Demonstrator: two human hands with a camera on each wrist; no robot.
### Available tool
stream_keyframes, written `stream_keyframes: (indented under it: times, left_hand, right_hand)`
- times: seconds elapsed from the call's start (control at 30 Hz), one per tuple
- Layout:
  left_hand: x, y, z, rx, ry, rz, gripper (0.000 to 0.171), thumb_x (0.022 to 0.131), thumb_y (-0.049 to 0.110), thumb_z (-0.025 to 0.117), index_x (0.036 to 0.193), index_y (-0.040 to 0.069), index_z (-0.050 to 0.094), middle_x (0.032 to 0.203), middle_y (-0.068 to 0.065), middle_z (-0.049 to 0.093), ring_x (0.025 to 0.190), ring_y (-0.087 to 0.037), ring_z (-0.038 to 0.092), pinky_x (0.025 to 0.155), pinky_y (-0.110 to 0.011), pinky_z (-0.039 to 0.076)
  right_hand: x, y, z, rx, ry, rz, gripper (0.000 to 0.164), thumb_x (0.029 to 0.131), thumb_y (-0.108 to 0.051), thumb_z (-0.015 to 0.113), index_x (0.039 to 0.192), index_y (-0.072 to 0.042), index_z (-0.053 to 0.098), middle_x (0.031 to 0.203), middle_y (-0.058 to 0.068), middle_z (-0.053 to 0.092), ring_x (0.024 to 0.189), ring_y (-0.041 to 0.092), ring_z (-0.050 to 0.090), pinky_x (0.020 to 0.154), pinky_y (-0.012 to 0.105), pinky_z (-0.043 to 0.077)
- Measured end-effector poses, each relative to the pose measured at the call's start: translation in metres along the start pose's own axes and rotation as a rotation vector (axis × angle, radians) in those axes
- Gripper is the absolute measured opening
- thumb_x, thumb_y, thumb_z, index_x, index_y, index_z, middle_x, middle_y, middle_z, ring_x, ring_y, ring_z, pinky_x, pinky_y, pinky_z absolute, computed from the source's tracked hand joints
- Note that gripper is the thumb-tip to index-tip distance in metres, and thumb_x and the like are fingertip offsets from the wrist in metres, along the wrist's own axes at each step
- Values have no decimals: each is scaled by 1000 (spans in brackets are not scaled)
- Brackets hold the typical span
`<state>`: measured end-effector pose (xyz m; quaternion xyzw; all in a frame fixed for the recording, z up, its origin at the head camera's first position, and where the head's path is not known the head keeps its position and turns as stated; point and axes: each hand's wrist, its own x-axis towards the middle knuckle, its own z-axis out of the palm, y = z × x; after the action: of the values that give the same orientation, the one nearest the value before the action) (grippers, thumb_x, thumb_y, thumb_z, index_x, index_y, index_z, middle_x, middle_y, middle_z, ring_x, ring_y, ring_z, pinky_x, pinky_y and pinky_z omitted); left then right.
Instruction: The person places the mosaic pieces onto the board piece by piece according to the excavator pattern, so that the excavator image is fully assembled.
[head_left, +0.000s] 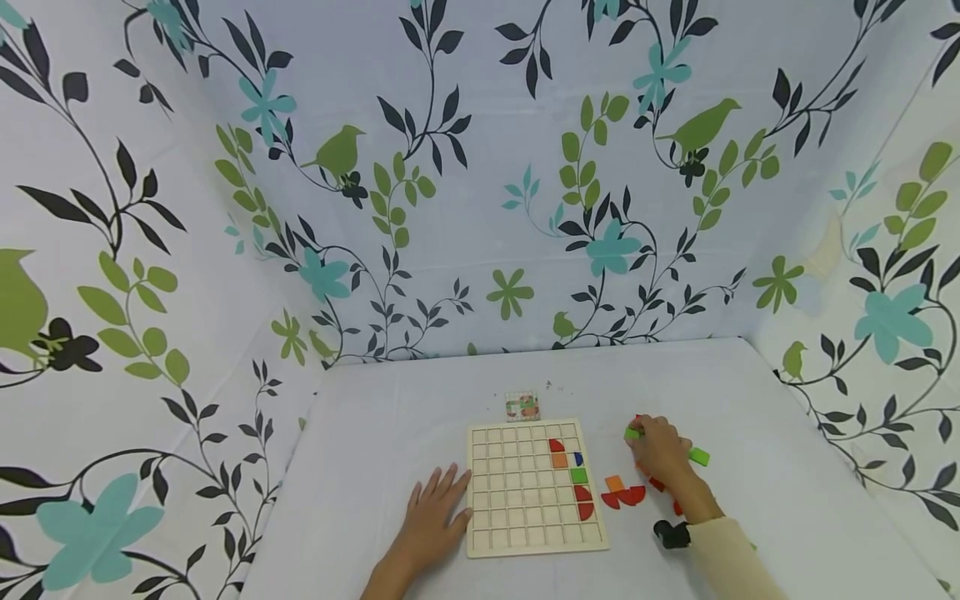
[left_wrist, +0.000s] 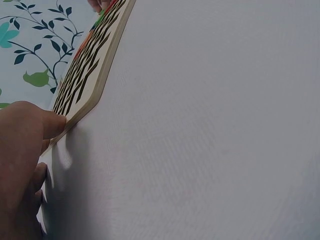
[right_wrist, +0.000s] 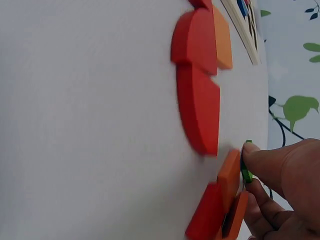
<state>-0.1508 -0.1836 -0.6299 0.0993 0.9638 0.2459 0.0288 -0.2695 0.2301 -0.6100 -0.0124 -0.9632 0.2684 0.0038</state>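
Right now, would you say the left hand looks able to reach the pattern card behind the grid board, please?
Probably yes: the left hand rests against the wooden grid board, and the way around it to the pattern card looks free.

- Pinched piece (right_wrist: 248, 174) in the right hand (head_left: 663, 450): green.
- Loose pieces (head_left: 634, 495) about that hand: red, orange, green.
- Board (head_left: 510, 492) at the left hand's (head_left: 435, 515) fingers: pale wood tone, squared in a grid; its set pieces (head_left: 578, 475) red, orange, green, blue.
- Card (head_left: 522, 407) beyond, between the hands: red and green on pale.
- Sleeve (head_left: 731, 554) behind the right hand: cream.
- Tabletop (head_left: 390, 408) under both: white.
- Backdrop (head_left: 510, 294) past both: whitish, with black leafy vines, green birds, turquoise flowers.
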Motion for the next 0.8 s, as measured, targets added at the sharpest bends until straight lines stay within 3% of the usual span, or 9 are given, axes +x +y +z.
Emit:
stream_keyframes:
  times: [0.3,0.53,0.8]
  left_hand:
    - [1,-1,0,-2,-13,-7,59,106,40,58,161,22,45,171,-11,36,160,-41,24,124,-75,12]
    - [0,-2,1,7,-4,-5,60,106,41,59,161,22,45,170,-11,36,160,-42,25,124,-75,13]
    - [1,-1,3,-8,1,-5,60,106,40,58,161,22,46,170,-12,36,160,-42,24,123,-76,12]
  right_hand:
    - [-5,-25,18,4,-20,-103,26,98,-18,75,119,-4,71,115,18,67,110,39,61,84,58,40]
    - [-31,-54,21,10,-90,-217,30,98,-20,77,124,-10,68,118,11,67,113,30,61,88,53,44]
    - [-50,-72,36,-24,-112,-319,24,94,-23,81,113,-20,67,105,-7,62,105,17,56,84,38,39]
